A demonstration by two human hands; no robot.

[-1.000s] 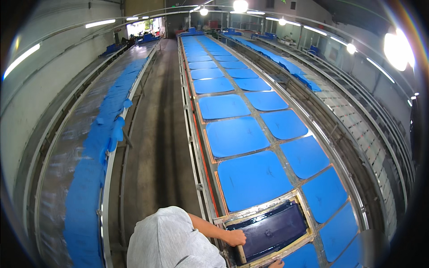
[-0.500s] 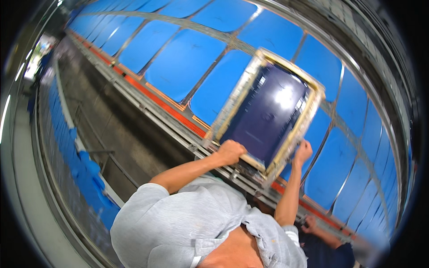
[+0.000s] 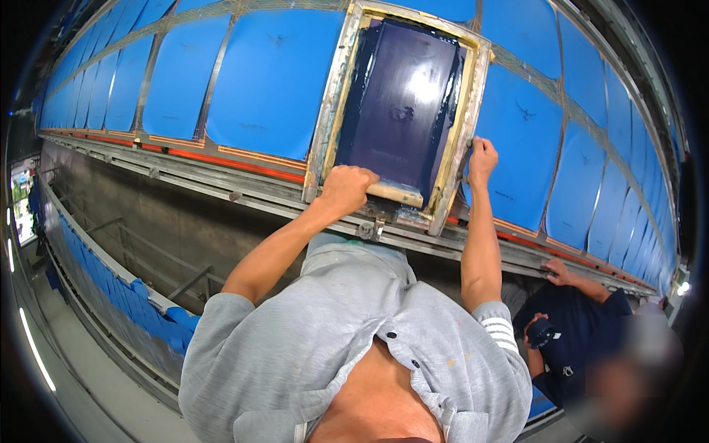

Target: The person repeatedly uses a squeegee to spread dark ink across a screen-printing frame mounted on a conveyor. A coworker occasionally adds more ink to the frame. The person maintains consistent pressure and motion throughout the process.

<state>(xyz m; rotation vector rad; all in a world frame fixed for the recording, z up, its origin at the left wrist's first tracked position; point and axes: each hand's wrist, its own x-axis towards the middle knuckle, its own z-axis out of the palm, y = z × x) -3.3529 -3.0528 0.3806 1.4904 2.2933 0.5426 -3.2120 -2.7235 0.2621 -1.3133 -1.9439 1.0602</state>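
Observation:
A screen-printing frame (image 3: pixel 478 96) with worn, ink-stained pale sides lies over the blue panels. Dark purple ink covers its mesh (image 3: pixel 402 96), with thicker streaks down both long sides. At the frame's near end, my left hand (image 3: pixel 347 190) is closed on the left end of a squeegee (image 3: pixel 396 193) with a wooden grip; its blade is hidden. My right hand (image 3: pixel 484 159) is curled shut against the frame's right outer side, and its fingertips are partly hidden.
Rows of blue panels (image 3: pixel 255 81) run along the long table, edged by a red strip and a metal rail (image 3: pixel 281 199). Blue sheets (image 3: pixel 111 273) hang on a rack at left. A co-worker in dark clothes (image 3: pixel 576 325) is at lower right, one hand (image 3: pixel 557 272) at the rail.
The view has turned, so the table and frame appear straighter and higher in the picture. Both my hands keep their places at the frame. More of the co-worker shows.

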